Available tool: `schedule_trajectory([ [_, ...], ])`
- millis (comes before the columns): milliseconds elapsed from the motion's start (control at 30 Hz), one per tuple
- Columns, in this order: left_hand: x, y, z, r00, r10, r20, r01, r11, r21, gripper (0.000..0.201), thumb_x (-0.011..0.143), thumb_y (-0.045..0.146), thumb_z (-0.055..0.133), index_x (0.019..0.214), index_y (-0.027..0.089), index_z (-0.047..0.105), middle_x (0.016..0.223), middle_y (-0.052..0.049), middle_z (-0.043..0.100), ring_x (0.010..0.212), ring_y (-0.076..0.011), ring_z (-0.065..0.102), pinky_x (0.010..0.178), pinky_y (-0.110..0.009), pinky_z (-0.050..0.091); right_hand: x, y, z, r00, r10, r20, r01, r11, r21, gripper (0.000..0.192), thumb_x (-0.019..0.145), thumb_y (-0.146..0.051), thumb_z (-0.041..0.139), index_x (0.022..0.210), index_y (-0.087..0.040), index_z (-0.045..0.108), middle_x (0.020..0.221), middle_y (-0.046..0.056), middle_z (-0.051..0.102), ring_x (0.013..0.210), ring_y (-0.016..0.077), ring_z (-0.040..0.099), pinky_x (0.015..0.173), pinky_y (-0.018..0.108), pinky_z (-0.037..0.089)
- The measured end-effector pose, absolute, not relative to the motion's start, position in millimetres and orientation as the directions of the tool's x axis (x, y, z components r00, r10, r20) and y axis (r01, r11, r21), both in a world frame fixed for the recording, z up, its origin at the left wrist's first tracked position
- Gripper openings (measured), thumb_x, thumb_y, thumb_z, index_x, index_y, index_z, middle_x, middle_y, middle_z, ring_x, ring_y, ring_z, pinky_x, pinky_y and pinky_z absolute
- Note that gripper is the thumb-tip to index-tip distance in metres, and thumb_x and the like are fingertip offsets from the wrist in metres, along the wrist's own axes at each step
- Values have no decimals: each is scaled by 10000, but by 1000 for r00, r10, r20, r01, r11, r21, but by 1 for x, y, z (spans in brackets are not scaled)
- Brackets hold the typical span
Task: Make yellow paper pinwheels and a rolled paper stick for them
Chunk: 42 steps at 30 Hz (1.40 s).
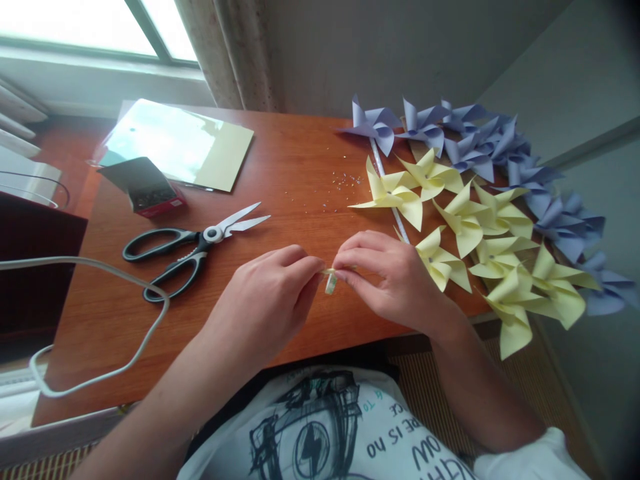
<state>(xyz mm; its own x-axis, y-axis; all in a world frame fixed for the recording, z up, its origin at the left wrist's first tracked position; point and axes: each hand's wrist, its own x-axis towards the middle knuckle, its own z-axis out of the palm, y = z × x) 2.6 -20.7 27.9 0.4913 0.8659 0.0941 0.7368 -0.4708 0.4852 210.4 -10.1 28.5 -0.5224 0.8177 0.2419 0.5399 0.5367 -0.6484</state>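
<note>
Both hands, left hand (265, 300) and right hand (385, 277), pinch a small pale strip (331, 280) (yellowish, partly translucent) between fingertips.

Window (95, 23) at upper left of frame, bright daylight coming through. Patterned curtain (227, 53) hung just right of it. Plain pale wall (400, 47) across the top centre and right. Reddish-brown wooden table (295, 167) filled the middle. Woven mat flooring (425, 393) showed at lower right.
</note>
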Motion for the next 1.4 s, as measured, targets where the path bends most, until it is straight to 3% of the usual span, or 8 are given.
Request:
schedule_trajectory([
  [233, 4, -18, 21, 466, 870, 159, 650, -459, 605, 149, 947, 254, 592, 935, 189, 725, 819, -1, 703, 675, -124, 626, 600, -237, 411, 210, -7, 30, -587, 778, 224, 489, 561, -667, 122, 956, -118, 580, 933, -146, 695, 949, 71, 677, 899, 173, 623, 823, 303, 503],
  [500, 4, -17, 20, 373, 894, 250, 549, -430, 717, 116, 920, 227, 641, 949, 183, 744, 845, -7, 736, 680, -104, 645, 641, -206, 466, 209, -7, 36, -432, 885, 177, 455, 383, -804, 63, 890, -131, 697, 873, -191, 709, 875, 11, 707, 804, 140, 650, 759, 276, 519],
  [700, 6, -18, 24, 332, 915, 231, 515, -381, 768, 122, 912, 209, 639, 932, 175, 755, 836, -27, 745, 654, -105, 645, 605, -196, 480, 206, -6, 34, -373, 914, 157, 394, 309, -866, 54, 897, -179, 692, 853, -210, 689, 868, 8, 701, 812, 155, 646, 768, 303, 524],
  [867, 4, -18, 24, 274, 939, 206, 438, -313, 843, 121, 896, 173, 650, 939, 164, 762, 843, -40, 746, 673, -110, 654, 596, -186, 506, 201, -15, 22, -193, 959, 209, 334, 264, -905, 41, 920, -258, 669, 949, -229, 669, 973, 33, 668, 872, 176, 626, 771, 324, 529],
  [1000, 2, -17, 22, 226, 955, 193, 362, -266, 893, 105, 880, 155, 670, 934, 152, 760, 869, -50, 752, 725, -122, 676, 619, -188, 534, 193, -30, 6, -23, 954, 298, 353, 287, -891, 54, 926, -291, 652, 935, -237, 657, 947, 38, 624, 829, 179, 588, 728, 334, 507],
  [1133, 2, -16, 21, 214, 957, 194, 299, -253, 920, 87, 874, 158, 684, 921, 158, 758, 855, -47, 753, 725, -130, 683, 626, -208, 541, 185, -40, -10, -72, 951, 302, 417, 304, -857, 225, 848, -328, 745, 1046, -236, 691, 998, 49, 581, 849, 188, 567, 739, 352, 510],
  [1400, 3, -16, 19, 164, 957, 240, 373, -285, 883, 89, 878, 174, 683, 914, 169, 765, 861, -51, 763, 724, -136, 681, 629, -221, 534, 181, -43, -10, -110, 946, 304, 458, 319, -830, 43, 860, -269, 724, 877, -230, 724, 876, 24, 544, 830, 188, 551, 749, 364, 500],
])
